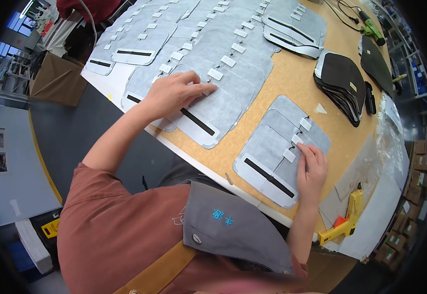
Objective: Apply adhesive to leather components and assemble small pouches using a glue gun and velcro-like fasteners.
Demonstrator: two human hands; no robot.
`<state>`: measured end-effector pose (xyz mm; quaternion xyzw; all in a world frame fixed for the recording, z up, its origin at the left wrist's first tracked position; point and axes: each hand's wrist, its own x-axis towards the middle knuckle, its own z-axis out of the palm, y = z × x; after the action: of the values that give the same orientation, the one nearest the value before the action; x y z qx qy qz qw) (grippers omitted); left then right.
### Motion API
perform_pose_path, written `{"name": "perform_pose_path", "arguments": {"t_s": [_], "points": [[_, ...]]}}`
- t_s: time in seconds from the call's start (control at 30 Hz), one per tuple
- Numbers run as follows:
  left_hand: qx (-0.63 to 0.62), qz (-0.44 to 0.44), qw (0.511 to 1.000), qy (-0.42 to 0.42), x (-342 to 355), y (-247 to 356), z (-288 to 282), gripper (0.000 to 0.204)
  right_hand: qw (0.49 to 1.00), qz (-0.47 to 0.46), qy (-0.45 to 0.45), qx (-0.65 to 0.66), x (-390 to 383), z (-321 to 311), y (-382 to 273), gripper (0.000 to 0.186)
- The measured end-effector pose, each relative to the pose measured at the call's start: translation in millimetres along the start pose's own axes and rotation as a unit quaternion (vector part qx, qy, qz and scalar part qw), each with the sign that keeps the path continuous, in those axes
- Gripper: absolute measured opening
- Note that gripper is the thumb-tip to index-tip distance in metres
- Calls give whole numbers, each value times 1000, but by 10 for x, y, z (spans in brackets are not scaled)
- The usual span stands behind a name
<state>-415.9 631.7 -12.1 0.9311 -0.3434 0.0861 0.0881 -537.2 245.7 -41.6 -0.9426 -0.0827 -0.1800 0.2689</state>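
Observation:
Grey fabric panels (213,105) lie in overlapping rows, each with a black strip in a white band and a small white tag on a short dark wire. My left hand (174,94) rests on the front stack, its index finger stretched out just below a white tag (215,74); its thumb is mostly hidden. On the right lies a smaller stack of similar panels (272,157), its tags staggered. My right hand (313,164) lies at that stack's right side, fingers apart, fingertips touching a middle white tag (297,139). Neither hand visibly holds anything.
A stack of dark brown covers (340,81) sits at the back right, a black marker (370,99) beside it. Beyond is a green corded tool (372,30). A yellow glue gun (347,219) lies near the right edge. A cardboard box (56,81) stands left of the table.

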Motion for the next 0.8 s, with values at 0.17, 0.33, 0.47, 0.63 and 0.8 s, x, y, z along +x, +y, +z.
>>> {"name": "perform_pose_path", "arguments": {"t_s": [0.17, 0.33, 0.47, 0.63, 0.8], "points": [[4, 40, 997, -60, 125, -119, -65, 42, 1000, -5, 12, 8, -11, 17, 1, 25], [-43, 67, 996, -40, 114, -233, 24, 38, 1000, -1, 14, 1, -27, 28, 22, 24], [-89, 86, 992, 23, 70, -306, 126, 28, 1000, 11, 12, 6, -18, 35, 16, 24], [-74, 101, 991, 57, 44, -334, 162, 23, 1000, 15, 11, 13, -1, 45, 6, 24], [-64, 114, 988, 82, -9, -334, 149, 24, 1000, 3, 19, 16, 13, 64, 7, 24]]}}
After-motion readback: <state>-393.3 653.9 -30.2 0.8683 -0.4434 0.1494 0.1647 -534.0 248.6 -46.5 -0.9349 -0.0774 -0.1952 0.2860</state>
